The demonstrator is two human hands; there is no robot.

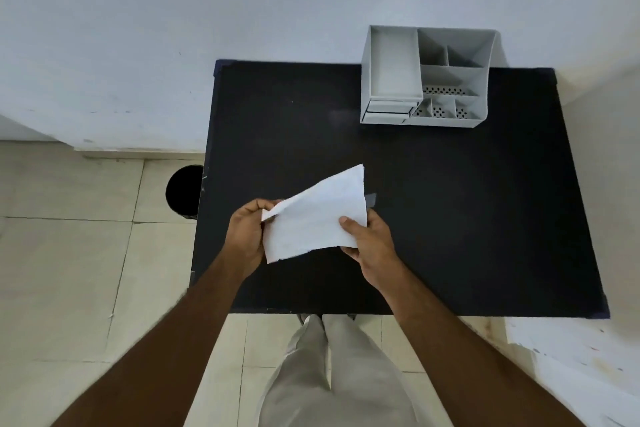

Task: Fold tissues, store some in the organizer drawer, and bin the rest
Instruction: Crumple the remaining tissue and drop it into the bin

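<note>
A white tissue is held above the near middle of the black table, folded over into a slanted sheet. My left hand pinches its left corner. My right hand grips its right edge, thumb on top. A grey desk organizer stands at the table's far edge, right of centre, with small shut drawers at its front left. A black bin sits on the floor just left of the table.
A pale wall rises behind the table. Beige floor tiles lie to the left and below. My legs in light trousers stand at the table's near edge. A white paint-flecked surface is at the lower right.
</note>
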